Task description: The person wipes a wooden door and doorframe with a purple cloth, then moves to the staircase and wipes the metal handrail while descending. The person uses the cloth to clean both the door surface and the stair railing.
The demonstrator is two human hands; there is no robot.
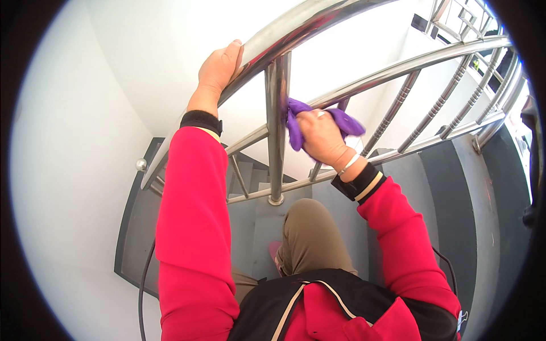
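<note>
My left hand [218,68] grips the thick stainless steel handrail [294,30] of a staircase railing, its fingers partly hidden behind the rail. In my right hand [320,132] is a purple cloth [347,122], bunched around the fingers. The cloth touches or lies right beside the upright metal post [277,128], close to where the lower curved rail [375,76] meets it. Part of the cloth is blurred. A ring and a light bracelet show on the right hand and wrist.
Grey stair treads with dark bands [452,183] curve away at the right. Ribbed metal balusters [435,106] stand along the railing. A white wall [76,170] rises at the left. More steps [251,174] lie beyond the post. A black cable [144,290] hangs at the lower left.
</note>
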